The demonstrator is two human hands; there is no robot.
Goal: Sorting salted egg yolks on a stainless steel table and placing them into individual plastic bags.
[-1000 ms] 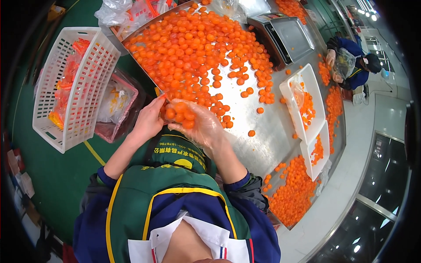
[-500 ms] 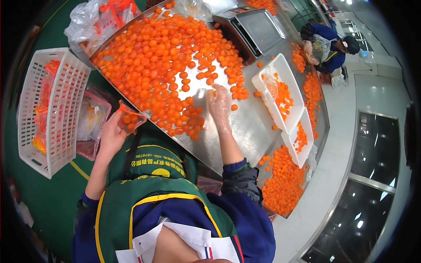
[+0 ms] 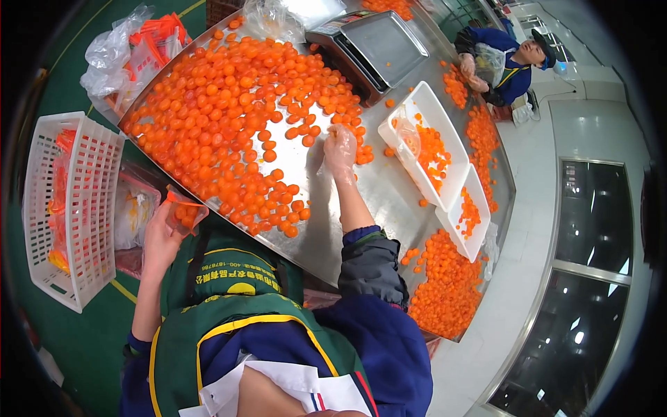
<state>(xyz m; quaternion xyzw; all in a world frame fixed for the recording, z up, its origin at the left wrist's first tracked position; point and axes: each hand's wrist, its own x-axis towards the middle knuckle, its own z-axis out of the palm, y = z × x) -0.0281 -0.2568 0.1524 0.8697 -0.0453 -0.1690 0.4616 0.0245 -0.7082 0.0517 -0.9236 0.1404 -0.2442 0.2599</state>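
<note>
My left hand [image 3: 164, 233] grips a small clear bag [image 3: 186, 214] with an orange top and orange fruits inside, at the table's near-left edge. My right hand [image 3: 339, 149], in a clear plastic glove, is out over the steel table [image 3: 368, 208], beside the scattered edge of a big pile of round, glossy orange fruits [image 3: 201, 118]. Its fingers are curled; what is under them is hidden. Right of that hand stand two white trays [image 3: 406, 163] holding some of the fruit and crumpled plastic.
A scale [image 3: 382, 52] sits at the back; more fruit [image 3: 445, 292] lies along the right side. A white crate [image 3: 87, 201] of packets is at left, crumpled bags [image 3: 125, 66] above it. A co-worker [image 3: 511, 83] in blue handles a bag across the table.
My right hand, earlier cupping fruits at the bag, has moved away right and forward over the table, those fruits gone from it. My left hand still holds the bag. The view has shifted.
</note>
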